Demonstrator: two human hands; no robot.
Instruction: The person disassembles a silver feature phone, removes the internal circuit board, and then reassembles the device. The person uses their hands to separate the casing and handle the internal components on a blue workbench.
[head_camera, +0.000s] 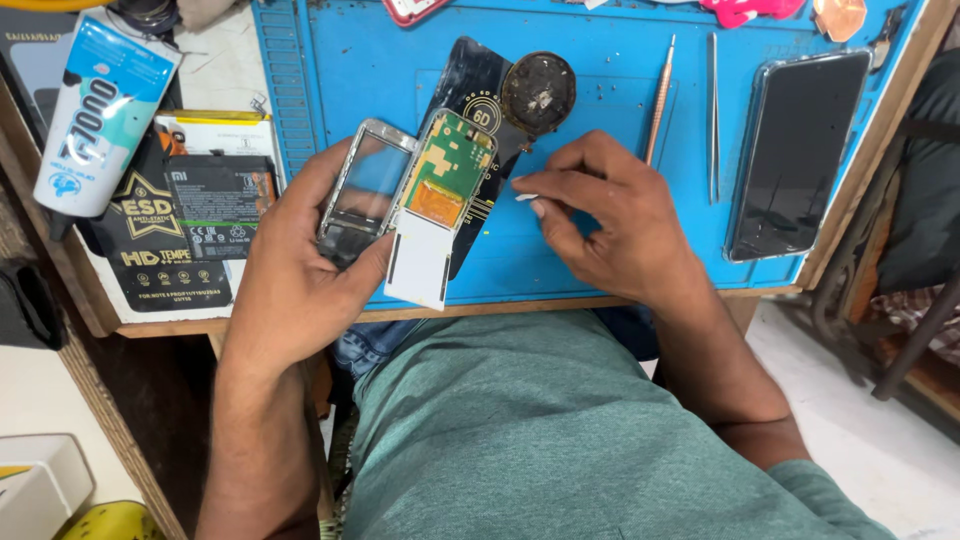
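Note:
My left hand (300, 270) holds an opened small phone: a silver front frame with a clear window (362, 192) and, beside it, the body with a green circuit board and white lower panel (437, 205). My right hand (605, 215) hovers just right of the board, thumb and forefinger pinched on a tiny white piece (526, 198). Both hands are above the near edge of a blue work mat (600, 60).
On the mat lie a black printed card (475, 85), a round dark disc (538, 93), a metal pick (660, 95), tweezers (713, 110) and a dark smartphone (800, 150) at right. A glue tube (105, 105) and a phone battery (220, 205) sit left.

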